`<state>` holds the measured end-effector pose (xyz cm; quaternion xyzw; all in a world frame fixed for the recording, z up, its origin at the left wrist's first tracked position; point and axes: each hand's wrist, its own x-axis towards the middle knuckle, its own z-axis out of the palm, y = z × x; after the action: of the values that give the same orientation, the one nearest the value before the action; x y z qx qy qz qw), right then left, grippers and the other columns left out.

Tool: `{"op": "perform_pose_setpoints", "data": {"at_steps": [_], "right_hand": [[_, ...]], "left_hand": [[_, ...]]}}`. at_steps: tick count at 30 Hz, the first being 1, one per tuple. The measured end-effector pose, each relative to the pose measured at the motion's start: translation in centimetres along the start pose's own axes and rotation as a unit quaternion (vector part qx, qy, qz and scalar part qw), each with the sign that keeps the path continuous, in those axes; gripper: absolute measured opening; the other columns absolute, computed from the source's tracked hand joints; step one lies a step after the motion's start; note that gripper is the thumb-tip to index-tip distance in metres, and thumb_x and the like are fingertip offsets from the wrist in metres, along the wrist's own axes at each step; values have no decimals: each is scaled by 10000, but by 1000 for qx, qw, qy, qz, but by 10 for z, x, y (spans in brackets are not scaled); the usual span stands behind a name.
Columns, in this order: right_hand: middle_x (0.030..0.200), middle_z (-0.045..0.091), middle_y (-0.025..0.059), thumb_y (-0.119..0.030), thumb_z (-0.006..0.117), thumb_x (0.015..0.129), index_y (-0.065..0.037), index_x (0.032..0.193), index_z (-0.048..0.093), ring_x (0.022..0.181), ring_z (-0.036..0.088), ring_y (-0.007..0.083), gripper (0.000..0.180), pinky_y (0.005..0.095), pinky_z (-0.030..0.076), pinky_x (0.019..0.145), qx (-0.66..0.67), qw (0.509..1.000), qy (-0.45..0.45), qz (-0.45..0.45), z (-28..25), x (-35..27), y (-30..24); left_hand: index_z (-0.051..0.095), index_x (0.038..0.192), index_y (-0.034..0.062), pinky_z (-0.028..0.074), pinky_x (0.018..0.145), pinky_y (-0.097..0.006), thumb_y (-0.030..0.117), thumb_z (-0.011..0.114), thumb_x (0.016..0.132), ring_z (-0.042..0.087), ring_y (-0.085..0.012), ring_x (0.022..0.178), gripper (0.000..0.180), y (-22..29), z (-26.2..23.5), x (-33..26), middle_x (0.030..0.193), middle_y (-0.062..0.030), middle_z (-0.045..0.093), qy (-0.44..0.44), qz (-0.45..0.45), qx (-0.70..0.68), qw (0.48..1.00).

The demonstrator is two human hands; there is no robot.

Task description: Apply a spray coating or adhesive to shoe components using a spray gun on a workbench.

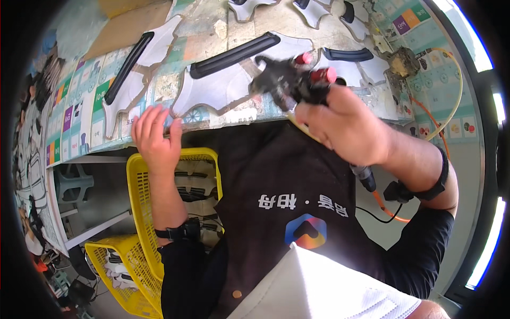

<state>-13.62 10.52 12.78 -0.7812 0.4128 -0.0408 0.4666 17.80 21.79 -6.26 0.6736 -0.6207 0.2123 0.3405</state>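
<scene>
My right hand (353, 127) is wrapped round a black spray gun (279, 80) with red knobs, blurred by motion. The gun is held over the right part of a light-grey cut piece (212, 93), which has a black padded strip (234, 56) along its upper edge. My left hand (156, 135) rests at the table's front edge, fingers stretched out and holding nothing. It lies between that middle piece and a similar grey piece (125, 109) on the left. Behind the gun is another piece (353, 72) with a dark strip.
More grey pieces (316, 13) lie at the far side of the stained table. A brown cardboard sheet (127, 32) is at the back left. Yellow baskets (133, 196) holding pieces stand below. An orange hose (382, 204) hangs at right, near a glue-crusted container (404, 63).
</scene>
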Motion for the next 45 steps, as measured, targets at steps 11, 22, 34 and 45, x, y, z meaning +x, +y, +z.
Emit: {"op": "perform_pose_setpoints", "data": {"at_steps": [11,22,34,45], "right_hand": [[709,487,11,-29,562,923,30,1012,615,577,472,81,119,236,382,527,-23,1000,13,-14,5,-6,-4],[671,491,83,-123,509,957,36,917,600,603,500,153,187,321,425,574,-165,967,33,-191,-7,-13,22],[798,589,81,-47,610,791,-54,939,607,697,578,206,148,349,482,619,16,998,40,-39,-30,5,27],[764,533,-1,-89,547,917,-39,1058,604,574,445,92,161,253,423,528,242,950,85,176,-43,-19,47]], "left_hand": [[614,1252,33,194,1140,-468,471,407,1004,540,-283,1242,544,-17,30,-27,1289,-106,626,105,32,47,993],[635,1226,31,178,1146,-485,494,385,1005,513,-291,1244,570,-12,38,-32,1276,-99,630,157,16,58,986],[614,1247,34,144,1161,-485,470,351,1013,484,-307,1262,560,-16,49,-33,1272,-126,615,190,25,69,979],[602,1243,1,138,1159,-480,452,345,1005,494,-312,1250,571,-8,52,-30,1259,-141,607,204,25,69,976]]}}
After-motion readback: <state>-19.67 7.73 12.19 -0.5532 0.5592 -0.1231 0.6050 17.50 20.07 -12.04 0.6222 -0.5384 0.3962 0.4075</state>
